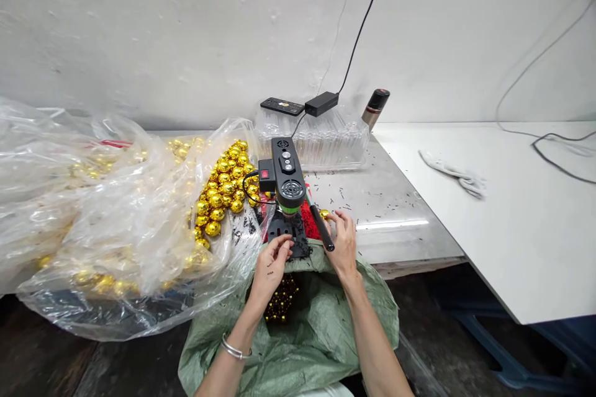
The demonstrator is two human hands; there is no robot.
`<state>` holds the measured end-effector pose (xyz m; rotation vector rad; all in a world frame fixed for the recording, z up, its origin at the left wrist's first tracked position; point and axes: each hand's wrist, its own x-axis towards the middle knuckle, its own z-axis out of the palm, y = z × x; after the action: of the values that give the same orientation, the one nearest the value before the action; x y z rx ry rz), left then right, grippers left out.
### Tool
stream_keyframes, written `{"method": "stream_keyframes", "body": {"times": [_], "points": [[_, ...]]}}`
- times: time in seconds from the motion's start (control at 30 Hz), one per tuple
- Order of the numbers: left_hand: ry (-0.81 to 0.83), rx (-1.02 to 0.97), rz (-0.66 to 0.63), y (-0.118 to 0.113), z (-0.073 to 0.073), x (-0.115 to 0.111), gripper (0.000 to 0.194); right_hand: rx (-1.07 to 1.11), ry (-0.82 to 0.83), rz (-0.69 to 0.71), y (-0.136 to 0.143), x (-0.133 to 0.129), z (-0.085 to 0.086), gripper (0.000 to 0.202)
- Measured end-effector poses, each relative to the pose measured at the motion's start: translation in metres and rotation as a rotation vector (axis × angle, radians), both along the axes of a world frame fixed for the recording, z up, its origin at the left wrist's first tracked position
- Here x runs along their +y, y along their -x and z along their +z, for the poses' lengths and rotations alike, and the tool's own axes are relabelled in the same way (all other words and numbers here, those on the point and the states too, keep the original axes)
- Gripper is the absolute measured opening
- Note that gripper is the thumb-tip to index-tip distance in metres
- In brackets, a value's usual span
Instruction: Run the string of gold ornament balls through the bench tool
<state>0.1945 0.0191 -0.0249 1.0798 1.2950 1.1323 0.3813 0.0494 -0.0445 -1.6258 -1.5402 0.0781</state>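
My right hand (343, 240) has its fingers round a shiny gold ball (325, 214), just right of the black lever handle (326, 232) of a small black press-like machine (287, 173). My left hand (274, 258) is in front of the machine's black base (279, 229), thumb and fingertips pressed together; whatever they hold is too small to make out. Beneath both hands a green woven sack (321, 322) hangs open, with small gold balls (280, 301) inside. Red and black small pieces (310, 223) lie around the base.
On the left, a large clear plastic bag (116, 217) holds many gold balls (223, 180). Behind the machine stand clear plastic trays (326, 139) with a phone (282, 105) and power adapter (321, 103). A bottle (375, 108) and white glove (451, 173) are to the right.
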Motion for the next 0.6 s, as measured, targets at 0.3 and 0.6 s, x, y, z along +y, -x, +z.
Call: {"method": "stream_keyframes", "body": {"times": [0.3,0.6], "points": [[0.047,-0.050,-0.056,-0.001,0.006,0.002,0.045,0.231,0.232,0.084,-0.004,0.024,0.019,0.033],[0.205,-0.375,-0.038,-0.004,0.019,-0.009,0.057,0.749,0.234,0.347,0.056,-0.053,0.034,0.051]]}}
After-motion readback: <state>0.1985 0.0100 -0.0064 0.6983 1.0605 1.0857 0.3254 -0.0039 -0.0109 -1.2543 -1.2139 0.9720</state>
